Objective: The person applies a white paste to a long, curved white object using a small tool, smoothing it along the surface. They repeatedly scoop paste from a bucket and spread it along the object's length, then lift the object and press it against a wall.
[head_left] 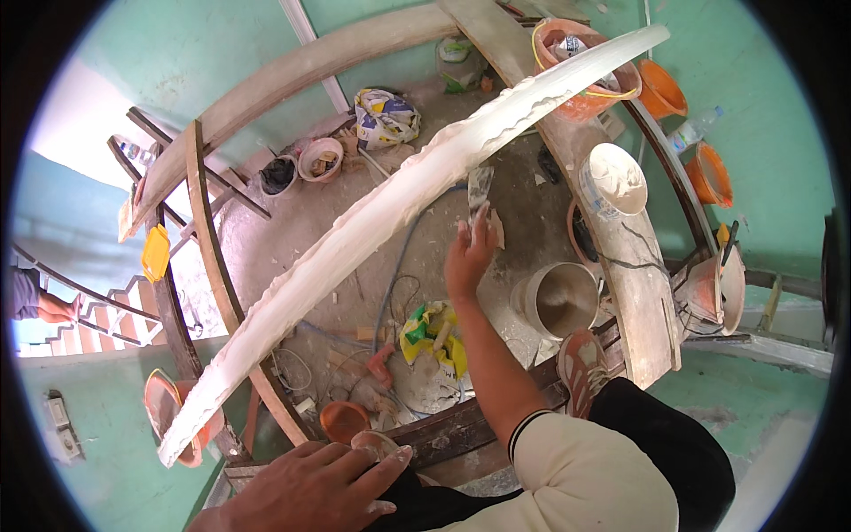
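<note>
A long white strip [372,230] with ragged plaster along its edge runs diagonally across the wooden planks. My right hand [472,248] is held out beneath the strip's middle, shut on a putty knife [480,186] with white smears on its blade. My left hand [341,483] rests low at the bottom, fingers apart and dusted white, over a pale object that I cannot make out. To the right of my right hand stand a large white bucket [554,301] and, on the plank, a white container [616,182] of white material.
My shoe [583,368] is on dark beams. Orange buckets [660,89] line the right side. Below lie a cluttered floor [257,248], hose [390,293], drill [379,365] and bags [386,115]. Planks [319,53] frame the space. A person's leg [53,301] shows on the stairs at left.
</note>
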`<state>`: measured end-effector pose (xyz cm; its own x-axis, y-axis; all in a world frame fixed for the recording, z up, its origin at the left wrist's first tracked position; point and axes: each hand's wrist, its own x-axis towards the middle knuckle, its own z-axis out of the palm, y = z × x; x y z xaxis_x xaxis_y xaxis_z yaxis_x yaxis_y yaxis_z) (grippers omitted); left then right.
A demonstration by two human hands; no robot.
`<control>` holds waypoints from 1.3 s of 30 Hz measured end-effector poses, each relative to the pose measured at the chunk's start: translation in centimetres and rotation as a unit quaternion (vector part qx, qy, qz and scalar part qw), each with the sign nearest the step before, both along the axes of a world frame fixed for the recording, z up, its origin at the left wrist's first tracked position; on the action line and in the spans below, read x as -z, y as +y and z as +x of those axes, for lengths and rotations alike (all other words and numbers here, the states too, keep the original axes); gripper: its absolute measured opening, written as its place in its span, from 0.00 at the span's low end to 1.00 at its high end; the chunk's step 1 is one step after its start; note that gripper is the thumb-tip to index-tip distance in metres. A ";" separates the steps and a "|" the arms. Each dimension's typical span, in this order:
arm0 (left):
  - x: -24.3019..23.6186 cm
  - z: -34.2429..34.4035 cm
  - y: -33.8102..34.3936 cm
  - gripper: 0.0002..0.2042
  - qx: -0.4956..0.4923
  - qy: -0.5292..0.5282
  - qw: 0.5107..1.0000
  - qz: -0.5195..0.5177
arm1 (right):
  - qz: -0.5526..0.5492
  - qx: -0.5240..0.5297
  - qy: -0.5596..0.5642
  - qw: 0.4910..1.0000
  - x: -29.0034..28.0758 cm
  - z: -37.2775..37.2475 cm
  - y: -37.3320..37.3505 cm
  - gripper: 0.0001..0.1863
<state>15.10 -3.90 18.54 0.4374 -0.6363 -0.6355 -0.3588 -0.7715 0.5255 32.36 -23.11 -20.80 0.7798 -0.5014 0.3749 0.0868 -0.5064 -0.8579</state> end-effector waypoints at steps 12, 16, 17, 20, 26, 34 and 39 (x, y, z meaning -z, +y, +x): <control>-0.6 1.9 -4.9 0.27 0.015 -0.035 0.999 -0.011 | -0.026 -0.063 0.051 0.996 -1.3 1.9 -2.1 0.29; 1.6 3.0 -7.0 0.26 0.070 -0.017 0.997 0.005 | -0.003 -0.167 0.179 0.970 4.5 -4.1 -7.3 0.24; 3.1 3.2 -6.9 0.25 0.077 -0.010 0.997 -0.012 | -0.002 -0.226 0.237 0.945 2.9 -5.3 -9.8 0.24; 8.3 5.0 -8.8 0.27 0.131 0.000 0.991 -0.032 | -0.033 -0.340 0.313 0.886 -6.3 -4.1 -20.0 0.22; 20.7 16.1 -19.6 0.32 0.098 0.009 0.995 -0.034 | -0.478 -0.310 0.219 0.792 -22.4 10.1 -41.0 0.17; 35.5 20.8 -38.1 0.41 -0.247 -0.104 0.874 -0.405 | -0.724 -0.321 0.340 0.507 -18.7 16.9 -42.6 0.10; 33.8 20.3 -41.5 0.43 -0.345 0.014 0.848 -0.402 | -0.696 -0.378 0.382 0.476 -18.1 17.9 -40.3 0.13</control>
<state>35.36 -45.38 -15.26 0.8735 -0.4680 -0.1343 0.0540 -0.1811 0.9820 50.26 -63.41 -2.66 0.7162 0.3503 -0.6036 0.6272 -0.7024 0.3366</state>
